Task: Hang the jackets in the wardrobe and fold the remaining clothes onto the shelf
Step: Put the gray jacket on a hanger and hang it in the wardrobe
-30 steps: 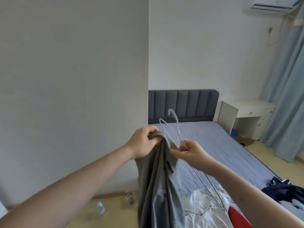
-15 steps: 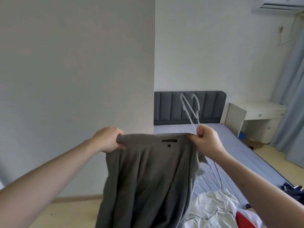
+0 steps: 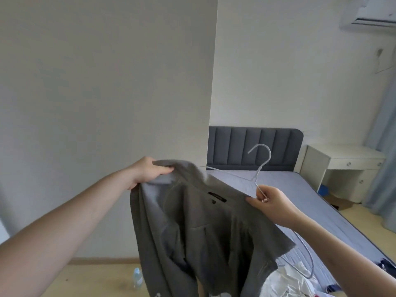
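A grey jacket [image 3: 205, 228] hangs in the air in front of me, collar up, its black neck label showing. My left hand [image 3: 147, 174] grips the jacket's left shoulder. My right hand [image 3: 272, 202] pinches a pale wire hanger [image 3: 260, 166] at its neck and also touches the jacket's right shoulder. The hanger's hook points up, and one arm of it reaches left behind the collar. A second hanger [image 3: 306, 264] dangles below my right forearm.
A bed [image 3: 285, 189] with a blue-grey sheet and dark padded headboard [image 3: 252, 146] lies ahead. White clothes [image 3: 287, 284] and a dark garment [image 3: 385, 266] lie on its near end. A white desk [image 3: 342, 168] and a curtain stand at right. A plastic bottle [image 3: 137, 277] lies on the floor.
My left hand has risen and my right hand has dropped, tilting the jacket. The hanger has swung so that its hook stands upright and one arm points left toward the collar.
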A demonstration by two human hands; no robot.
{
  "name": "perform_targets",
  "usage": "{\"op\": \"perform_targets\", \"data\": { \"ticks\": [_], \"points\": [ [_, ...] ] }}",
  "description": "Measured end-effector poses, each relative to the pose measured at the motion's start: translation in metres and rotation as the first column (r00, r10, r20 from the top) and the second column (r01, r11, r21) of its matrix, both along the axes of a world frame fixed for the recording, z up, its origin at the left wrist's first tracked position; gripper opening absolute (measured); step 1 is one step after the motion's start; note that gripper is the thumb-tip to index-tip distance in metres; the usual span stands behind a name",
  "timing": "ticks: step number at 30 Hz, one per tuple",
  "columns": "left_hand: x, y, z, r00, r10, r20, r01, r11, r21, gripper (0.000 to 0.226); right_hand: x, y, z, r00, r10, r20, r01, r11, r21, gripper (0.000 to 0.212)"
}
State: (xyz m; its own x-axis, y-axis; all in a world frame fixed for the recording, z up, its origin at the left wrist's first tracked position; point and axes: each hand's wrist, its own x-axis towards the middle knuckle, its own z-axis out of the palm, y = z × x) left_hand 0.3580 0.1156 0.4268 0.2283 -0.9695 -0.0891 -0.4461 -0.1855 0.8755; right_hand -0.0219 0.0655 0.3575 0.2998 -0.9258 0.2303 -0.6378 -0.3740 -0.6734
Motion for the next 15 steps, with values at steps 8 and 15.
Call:
{"op": "perform_targets", "data": {
  "ticks": [8, 15],
  "points": [
    [0.003, -0.019, -0.001, 0.982, 0.172, 0.080, -0.167, 0.984, -0.067, 0.011, 0.008, 0.028, 0.022, 0.982, 0.150, 0.116, -0.143, 0.987, -0.072, 0.034],
    [0.007, -0.019, -0.009, 0.953, 0.278, 0.124, -0.268, 0.959, -0.090, 0.014, 0.011, 0.049, 0.035, 0.955, 0.246, 0.168, -0.245, 0.969, -0.024, 0.039]
  ]
}}
